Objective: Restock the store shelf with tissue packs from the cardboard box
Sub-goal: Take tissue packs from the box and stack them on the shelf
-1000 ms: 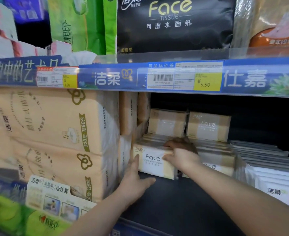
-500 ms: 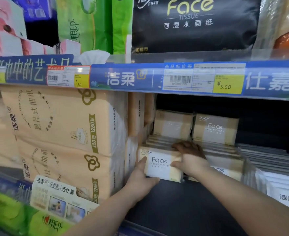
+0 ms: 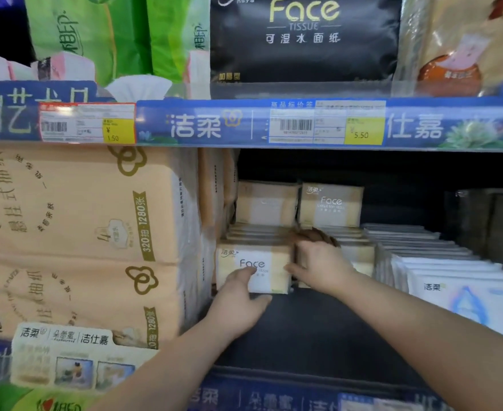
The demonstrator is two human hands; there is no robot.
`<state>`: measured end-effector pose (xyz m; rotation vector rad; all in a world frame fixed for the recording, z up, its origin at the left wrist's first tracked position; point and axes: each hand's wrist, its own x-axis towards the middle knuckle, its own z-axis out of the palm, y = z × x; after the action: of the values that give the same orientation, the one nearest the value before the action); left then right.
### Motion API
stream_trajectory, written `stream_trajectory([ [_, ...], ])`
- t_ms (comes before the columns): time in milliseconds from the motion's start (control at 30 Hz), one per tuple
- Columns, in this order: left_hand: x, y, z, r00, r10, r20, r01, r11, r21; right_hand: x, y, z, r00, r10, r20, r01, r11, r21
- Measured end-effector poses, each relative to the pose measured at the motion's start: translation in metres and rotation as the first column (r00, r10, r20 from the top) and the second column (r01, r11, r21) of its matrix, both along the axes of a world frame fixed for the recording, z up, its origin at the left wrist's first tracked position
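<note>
Face tissue pack (image 3: 253, 269): stands upright on the dark shelf board (image 3: 318, 330), heading a row (image 3: 256, 234) of like packs. Just left of it, peach multipacks (image 3: 75, 203); to its right, white packs (image 3: 451, 280). Left hand (image 3: 238, 304): presses nearly straight fingers on its front. Right hand (image 3: 318, 262): grips its right edge, thumb in front, fingers curled behind.
</note>
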<state>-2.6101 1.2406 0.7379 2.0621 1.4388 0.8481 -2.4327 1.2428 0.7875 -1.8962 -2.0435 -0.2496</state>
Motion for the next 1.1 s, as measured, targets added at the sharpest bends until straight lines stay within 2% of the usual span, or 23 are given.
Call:
stream_trajectory([
  [133, 0.015, -0.014, 0.009, 0.918, -0.087, -0.388, 0.181, 0.960, 0.215, 0.010, -0.047, 0.000, 0.996, -0.045, 0.082, 0.051, 0.996, -0.068],
  [200, 0.029, -0.022, 0.011, 0.871, -0.126, -0.474, 0.274, 0.926, 0.258, 0.019, -0.074, -0.003, 0.991, -0.088, 0.103, 0.098, 0.990, -0.097],
  [367, 0.074, -0.055, 0.008, 0.827, -0.284, -0.485, 0.460, 0.838, 0.294, 0.048, -0.142, -0.012, 0.953, -0.265, 0.145, 0.284, 0.950, -0.129],
  [600, 0.121, -0.131, -0.004, 0.744, -0.410, -0.528, 0.616, 0.727, 0.304, 0.081, -0.239, -0.031, 0.869, -0.465, 0.170, 0.490, 0.857, -0.159],
  [733, 0.159, -0.189, -0.015, 0.649, -0.481, -0.590, 0.708, 0.665, 0.237, 0.104, -0.314, -0.047, 0.824, -0.546, 0.153, 0.567, 0.798, -0.203],
  [867, 0.213, -0.277, -0.033, 0.533, -0.584, -0.613, 0.803, 0.578, 0.147, 0.132, -0.426, -0.065, 0.736, -0.665, 0.128, 0.670, 0.689, -0.275],
  [1100, 0.283, -0.478, -0.064, 0.323, -0.692, -0.646, 0.919, 0.393, 0.039, 0.162, -0.645, -0.091, 0.510, -0.851, 0.127, 0.826, 0.443, -0.350],
])
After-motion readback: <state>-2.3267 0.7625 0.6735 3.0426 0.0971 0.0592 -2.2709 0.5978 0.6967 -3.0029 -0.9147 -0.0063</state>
